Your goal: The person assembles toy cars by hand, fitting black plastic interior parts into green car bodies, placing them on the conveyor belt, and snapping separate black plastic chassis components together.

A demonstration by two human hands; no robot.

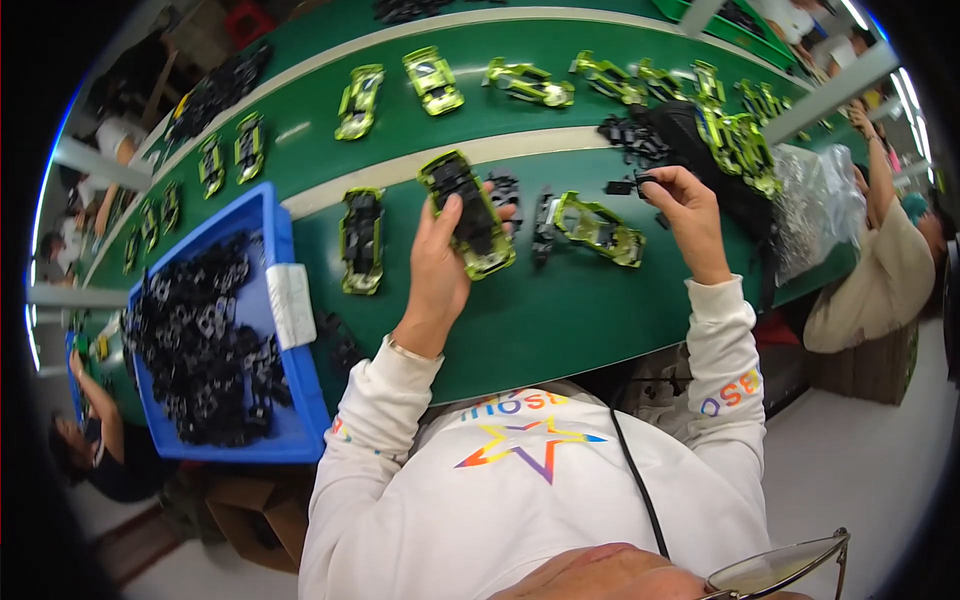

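My left hand [436,268] is wrapped round a toy car [470,215] with a bright green body, its black underside turned up. My right hand [692,218] pinches a small black plastic part [628,187] between thumb and fingertips, apart from the car. Between the hands, a green car shell [603,234] lies on the green table beside a narrow black piece [543,226]. Left of the held car, another green car [362,240] rests with its black underside up.
At the left stands a blue bin [280,230] heaped with black parts. A conveyor [300,150] carrying green cars crosses beyond a pale rail. More green shells [738,150] lie piled on the right near a clear plastic bag [815,205]. Other people sit at both sides.
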